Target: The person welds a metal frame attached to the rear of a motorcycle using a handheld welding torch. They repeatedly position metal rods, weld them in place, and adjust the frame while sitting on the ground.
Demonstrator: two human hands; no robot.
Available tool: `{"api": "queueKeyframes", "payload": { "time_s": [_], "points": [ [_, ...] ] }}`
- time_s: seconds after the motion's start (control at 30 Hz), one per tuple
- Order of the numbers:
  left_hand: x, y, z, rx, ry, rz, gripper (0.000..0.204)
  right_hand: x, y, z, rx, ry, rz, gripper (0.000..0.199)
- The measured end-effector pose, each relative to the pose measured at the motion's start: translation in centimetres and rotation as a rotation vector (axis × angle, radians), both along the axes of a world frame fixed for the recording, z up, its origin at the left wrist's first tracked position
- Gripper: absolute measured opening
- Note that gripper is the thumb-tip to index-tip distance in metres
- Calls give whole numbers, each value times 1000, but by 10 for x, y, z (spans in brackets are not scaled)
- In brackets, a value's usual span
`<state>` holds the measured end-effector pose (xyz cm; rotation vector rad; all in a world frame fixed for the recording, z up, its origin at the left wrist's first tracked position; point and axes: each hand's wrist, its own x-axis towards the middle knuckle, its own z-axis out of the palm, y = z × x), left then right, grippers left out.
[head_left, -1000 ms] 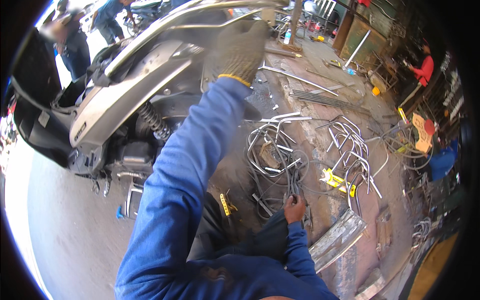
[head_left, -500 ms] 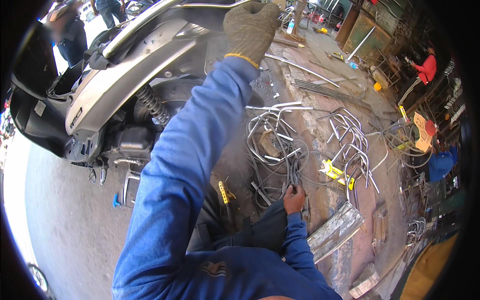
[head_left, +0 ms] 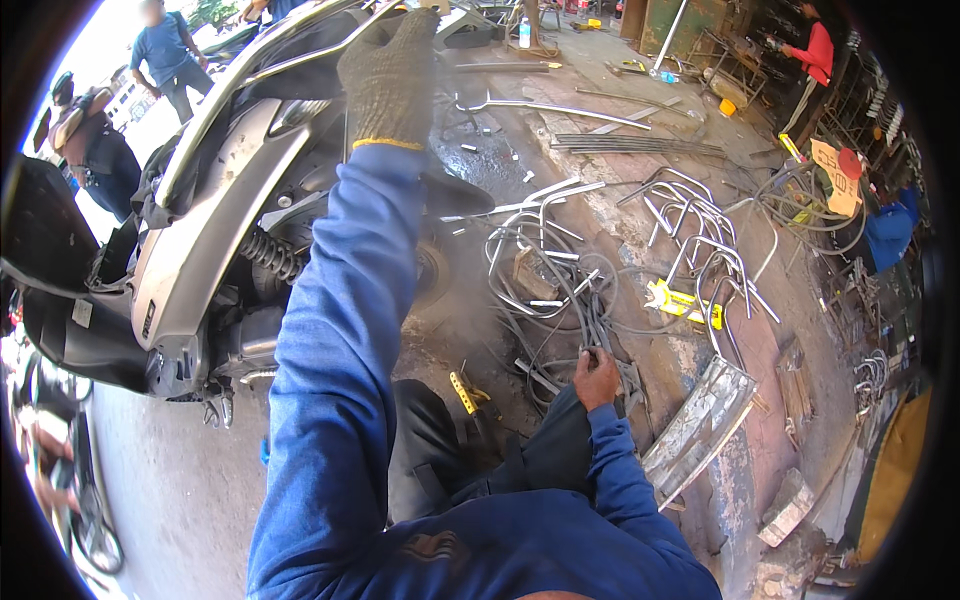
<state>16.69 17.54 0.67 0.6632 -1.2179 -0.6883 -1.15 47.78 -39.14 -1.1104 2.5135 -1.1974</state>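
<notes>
My left hand [head_left: 388, 85], in a brown knit glove with a yellow cuff, is raised at the top beside a silver motorcycle [head_left: 205, 190]. Its fingers are closed around a thin shiny metal tube [head_left: 310, 50], whose gripped end the glove hides. My bare right hand [head_left: 597, 380] rests by my right knee, fingers curled together. Whatever it may hold is too small to make out. Just beyond it lie tangled grey cables [head_left: 590, 325]. A yellow clamp-like holder with a dark handle [head_left: 465, 393] lies on the ground between my legs.
Bent metal tubes [head_left: 690, 215] and a yellow strip [head_left: 685, 303] lie to the right. Nearer is a worn metal channel [head_left: 700, 420]. Straight rods [head_left: 640, 145] stretch farther off. A person in red [head_left: 815, 55] stands far right; others stand beyond the motorcycle.
My gloved left hand has moved left with the tube, which now slants more steeply. The view has shifted, bringing more of the people at far left into sight. My right hand stays by the knee.
</notes>
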Motion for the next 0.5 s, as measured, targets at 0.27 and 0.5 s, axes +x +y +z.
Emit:
{"api": "queueKeyframes", "payload": {
  "time_s": [0.27, 0.5],
  "points": [
    [0, 4, 0, 10, -24, -1, 33, -1, -1, -5, -69, 18, 0, 18],
    [0, 17, 4, 3, -48, -15, 34, -1, -2, -8, -43, -11, 2, 17]
  ]
}}
